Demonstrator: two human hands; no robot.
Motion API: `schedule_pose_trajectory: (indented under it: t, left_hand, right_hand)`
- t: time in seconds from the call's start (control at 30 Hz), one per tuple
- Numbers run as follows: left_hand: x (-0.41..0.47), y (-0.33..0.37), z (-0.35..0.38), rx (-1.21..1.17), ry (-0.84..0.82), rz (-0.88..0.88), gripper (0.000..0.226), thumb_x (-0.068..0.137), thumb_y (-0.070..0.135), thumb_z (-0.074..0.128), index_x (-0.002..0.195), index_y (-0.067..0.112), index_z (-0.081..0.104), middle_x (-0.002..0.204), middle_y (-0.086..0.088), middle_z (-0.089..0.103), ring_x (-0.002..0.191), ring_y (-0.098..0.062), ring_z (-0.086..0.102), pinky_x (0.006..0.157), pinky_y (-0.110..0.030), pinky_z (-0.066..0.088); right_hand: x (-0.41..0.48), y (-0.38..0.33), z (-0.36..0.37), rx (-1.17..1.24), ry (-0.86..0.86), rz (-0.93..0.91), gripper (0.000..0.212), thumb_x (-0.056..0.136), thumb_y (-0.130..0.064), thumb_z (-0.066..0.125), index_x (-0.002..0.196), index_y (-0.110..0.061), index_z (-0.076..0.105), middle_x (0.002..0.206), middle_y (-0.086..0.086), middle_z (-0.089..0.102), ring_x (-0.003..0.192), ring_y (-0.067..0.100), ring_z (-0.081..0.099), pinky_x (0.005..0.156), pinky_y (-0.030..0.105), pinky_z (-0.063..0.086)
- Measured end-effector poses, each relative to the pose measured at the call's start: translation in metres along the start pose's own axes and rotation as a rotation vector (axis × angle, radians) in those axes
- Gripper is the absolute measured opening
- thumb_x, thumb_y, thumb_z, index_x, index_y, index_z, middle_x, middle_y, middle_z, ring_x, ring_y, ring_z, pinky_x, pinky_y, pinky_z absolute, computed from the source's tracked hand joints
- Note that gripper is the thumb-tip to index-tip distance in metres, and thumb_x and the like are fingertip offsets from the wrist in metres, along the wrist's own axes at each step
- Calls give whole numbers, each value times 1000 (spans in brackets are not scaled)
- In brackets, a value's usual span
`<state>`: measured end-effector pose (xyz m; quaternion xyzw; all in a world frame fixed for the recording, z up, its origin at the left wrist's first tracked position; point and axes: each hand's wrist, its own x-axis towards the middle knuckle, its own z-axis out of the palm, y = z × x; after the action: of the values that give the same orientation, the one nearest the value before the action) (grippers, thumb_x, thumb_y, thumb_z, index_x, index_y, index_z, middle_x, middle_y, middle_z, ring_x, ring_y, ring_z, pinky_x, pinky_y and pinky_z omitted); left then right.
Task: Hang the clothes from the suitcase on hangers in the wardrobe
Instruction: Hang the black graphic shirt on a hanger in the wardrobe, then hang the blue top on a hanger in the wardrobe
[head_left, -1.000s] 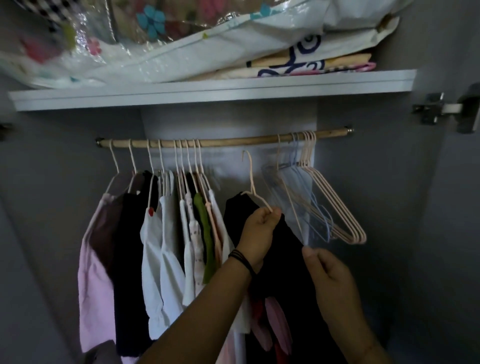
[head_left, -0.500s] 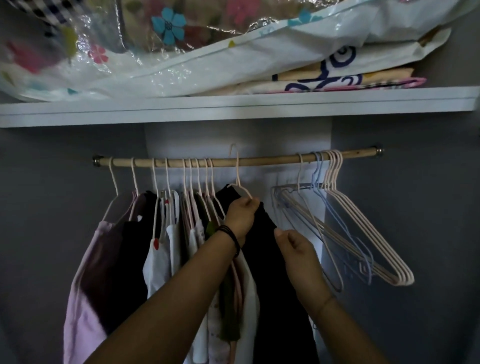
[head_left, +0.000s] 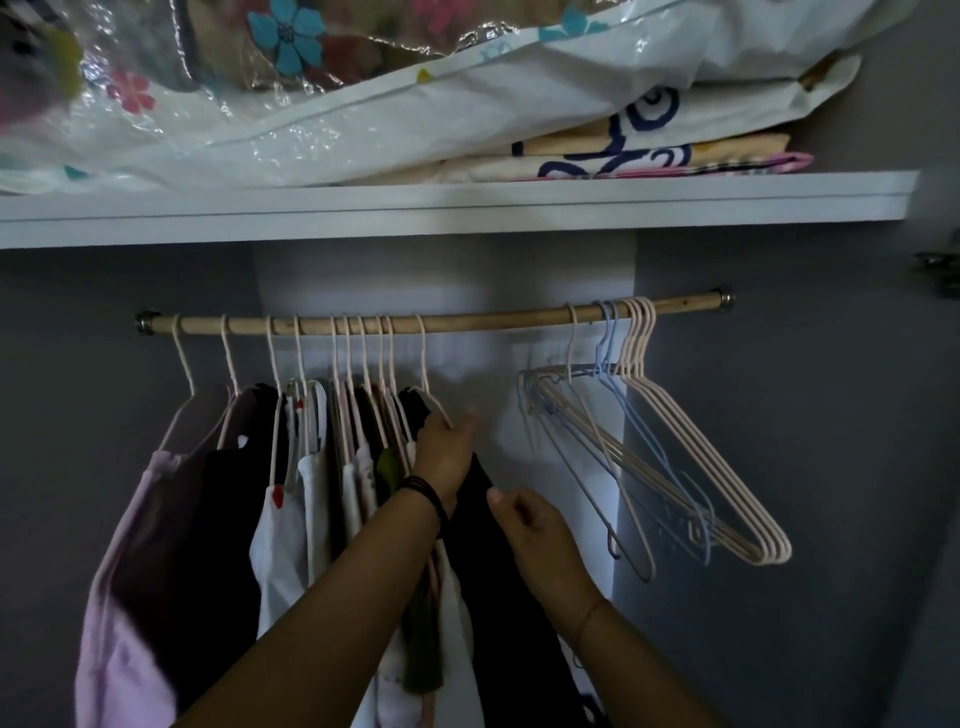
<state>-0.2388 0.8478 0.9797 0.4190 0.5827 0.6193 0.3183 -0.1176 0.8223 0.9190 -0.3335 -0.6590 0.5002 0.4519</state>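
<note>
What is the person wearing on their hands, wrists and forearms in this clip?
Both forearms are bare, with no sleeves in view. The left hand has a band of thin dark cords around its wrist. The right hand has a single thin thread-like bracelet. No gloves or rings visible.

Rail (head_left: 493, 322) seemingly bare between black garment (head_left: 498, 571); empty hangers (head_left: 675, 467).
</note>
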Motion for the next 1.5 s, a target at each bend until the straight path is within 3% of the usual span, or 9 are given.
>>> schedule_pose_trajectory:
  t: [0.17, 0.27, 0.47, 0.6, 0.67, 0.83, 0.97, 1.27, 1.5]
  left_hand:
    - [-38, 9, 4, 53, 85, 103, 52, 99, 25, 45, 145, 4, 30, 144, -8, 40, 134, -26, 38, 99, -24, 32]
    - [-67, 8, 0, 91, 148, 142, 56, 97, 25, 48, 145, 5, 28, 143, -8, 41, 133, -25, 39, 103, -27, 34]
    - [-155, -7, -29, 139, 221, 222, 49, 96, 21, 52, 142, 17, 34, 118, 12, 46, 111, -6, 45, 76, -4, 40]
    - [-213, -26, -62, 224, 283, 179, 50, 94, 24, 56, 141, 14, 39, 131, 2, 49, 113, -11, 50, 88, -15, 42]
    - [-243, -34, -81, 243, 316, 161, 46, 93, 23, 57, 137, 15, 44, 128, 0, 53, 111, -11, 51, 83, -7, 41]
    - [-339, -48, -124, 308, 354, 66, 41, 93, 19, 57, 133, 13, 48, 114, 0, 57, 99, -8, 55, 74, 1, 42]
    - [-439, -59, -155, 369, 400, -16, 35, 94, 20, 56, 128, 15, 51, 110, 3, 62, 90, -3, 58, 71, -1, 44]
    - [-671, -83, -195, 368, 519, -222, 40, 92, 25, 58, 131, 18, 50, 101, 11, 63, 104, -11, 59, 92, -22, 46]
    - [-798, -121, -228, 346, 684, -360, 30, 89, 29, 62, 117, 18, 64, 113, -1, 68, 108, -14, 62, 96, -28, 47]
  right_hand:
    - [-19, 1, -11, -95, -12, -19, 7, 92, -28, 57, 95, -22, 59, 90, -10, 62, 89, 9, 60, 76, 13, 46]
    - [-39, 1, -18, -166, 64, -65, 30, 90, -27, 61, 118, -20, 53, 108, -11, 48, 107, 9, 50, 96, 22, 43]
    - [-85, -8, -21, -146, 172, -260, 33, 83, -20, 69, 111, -24, 53, 114, 0, 48, 106, 11, 49, 93, 21, 40]
    - [-120, -9, 2, -89, 78, -325, 35, 83, -16, 69, 114, -20, 53, 115, -2, 46, 105, 8, 49, 90, 14, 38]
    - [-137, -10, 17, -61, 11, -333, 35, 84, -14, 68, 113, -22, 52, 117, 0, 49, 106, 10, 50, 86, 4, 35]
    - [-192, -4, 56, -71, -193, -260, 48, 87, -20, 65, 131, -15, 46, 124, -8, 46, 114, 8, 45, 96, 22, 34]
    - [-260, 3, 86, -86, -296, -227, 51, 86, -19, 67, 131, -10, 45, 132, 0, 50, 122, 17, 47, 95, 20, 33]
    - [-452, 0, 135, -63, -554, -128, 53, 86, -23, 67, 132, -12, 44, 131, -1, 49, 121, 13, 46, 94, 18, 33]
    - [-559, 16, 179, -97, -764, -77, 53, 84, -30, 68, 130, -14, 45, 130, 3, 49, 120, 14, 46, 96, 27, 39]
